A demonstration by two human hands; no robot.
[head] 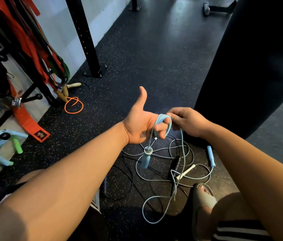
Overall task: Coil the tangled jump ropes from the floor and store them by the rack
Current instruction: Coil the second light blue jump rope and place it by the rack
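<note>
I'm seeing a pale blue rope [160, 117] looping over my left fingers [160, 127], its handle [145, 160] showing the same blue just below them; the floor [137, 58] beyond them is showing black with pale flecks, an orange rope [65, 106] glowing far left.

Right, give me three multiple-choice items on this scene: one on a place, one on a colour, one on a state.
1. The orange rope lies:
A. at left, beside the wooden handles
B. at far right
C. at top centre

2. The rope looped on the left hand is:
A. black
B. light blue
C. orange

3. The right hand:
A. hangs open
B. pinches that rope
C. is clenched and empty

Answers:
1 A, its loop sits right by the handles.
2 B, pale blue strands wrap the fingers.
3 B, its fingertips close on the strand.
</note>
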